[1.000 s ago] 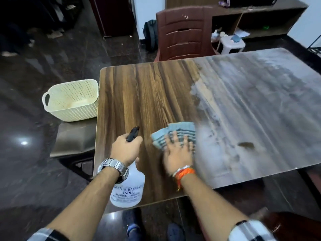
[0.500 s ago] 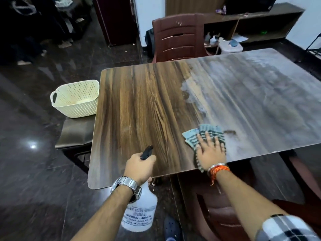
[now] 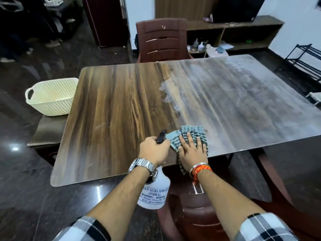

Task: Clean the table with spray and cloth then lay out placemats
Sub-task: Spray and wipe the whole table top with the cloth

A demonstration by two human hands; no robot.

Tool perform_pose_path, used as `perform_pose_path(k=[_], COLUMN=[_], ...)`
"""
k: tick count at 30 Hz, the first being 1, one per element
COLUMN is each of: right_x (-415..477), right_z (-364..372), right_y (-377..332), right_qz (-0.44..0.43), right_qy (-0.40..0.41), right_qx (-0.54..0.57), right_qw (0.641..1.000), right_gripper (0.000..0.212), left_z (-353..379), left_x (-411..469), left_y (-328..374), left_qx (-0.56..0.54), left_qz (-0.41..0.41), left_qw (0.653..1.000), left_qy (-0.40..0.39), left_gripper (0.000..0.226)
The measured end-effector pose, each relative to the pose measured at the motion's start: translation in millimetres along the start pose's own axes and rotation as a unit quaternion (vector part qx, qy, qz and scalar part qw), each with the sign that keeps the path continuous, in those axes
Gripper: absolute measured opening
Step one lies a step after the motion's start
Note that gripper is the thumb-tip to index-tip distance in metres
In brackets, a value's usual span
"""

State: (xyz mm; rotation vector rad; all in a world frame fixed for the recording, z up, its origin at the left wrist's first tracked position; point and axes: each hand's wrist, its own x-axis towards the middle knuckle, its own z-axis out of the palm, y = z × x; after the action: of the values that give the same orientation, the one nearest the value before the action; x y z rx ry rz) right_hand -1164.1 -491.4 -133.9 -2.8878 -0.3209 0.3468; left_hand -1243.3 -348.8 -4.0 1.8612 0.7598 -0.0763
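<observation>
White plastic spray bottle (image 3: 153, 190) hangs below the table's six o'clock edge, its black trigger head gripped by the left hand (image 3: 154, 150) with fingers curled round it. Just beside it, toward three o'clock, the right hand (image 3: 192, 153) lies flat, straight fingers pressing a green striped cloth (image 3: 196, 130) onto the wooden table (image 3: 112, 110); the cloth's near end droops over the edge. The tabletop's right half looks filmy grey. A cream perforated basket (image 3: 52, 96) sits at nine o'clock, a maroon plastic chair (image 3: 161, 39) at twelve.
</observation>
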Motion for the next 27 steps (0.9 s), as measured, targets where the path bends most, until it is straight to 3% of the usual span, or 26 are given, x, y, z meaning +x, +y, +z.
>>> perform_pose_path(k=[3,10,17,22,27], right_x=[12.5,37.8,68.7,109.6,121.5], right_z=[-13.5,-49.1,-87.6,-112.9,-133.7], right_y=[52.6,158.7,246.8,345.8,412.0], right_qz=[0.003,-0.062,-0.073,0.032,0.152], right_qy=[0.004,-0.030,-0.049,0.004,-0.005], right_qx=[-0.001,0.007,0.011,-0.007,0.006], right_qw=[1.000,0.998,0.996,0.999,0.988], right_gripper=[0.053,0.053,0.054,0.055,0.055], left_z=[41.2,147.7,220.2,256.4,281.8], left_x=[-0.7,-17.6,-25.6,-15.9,-12.2], left_y=[25.7,72.6,105.8,113.8,122.6], left_qx=[0.008,0.018,0.027,0.025,0.008], left_qz=[-0.002,-0.027,-0.087,-0.106,-0.086], left_qw=[1.000,0.995,0.990,0.992,0.995], left_qy=[0.000,0.093,0.105,0.064,0.042], left_gripper=[0.030,0.030,0.029,0.028,0.030])
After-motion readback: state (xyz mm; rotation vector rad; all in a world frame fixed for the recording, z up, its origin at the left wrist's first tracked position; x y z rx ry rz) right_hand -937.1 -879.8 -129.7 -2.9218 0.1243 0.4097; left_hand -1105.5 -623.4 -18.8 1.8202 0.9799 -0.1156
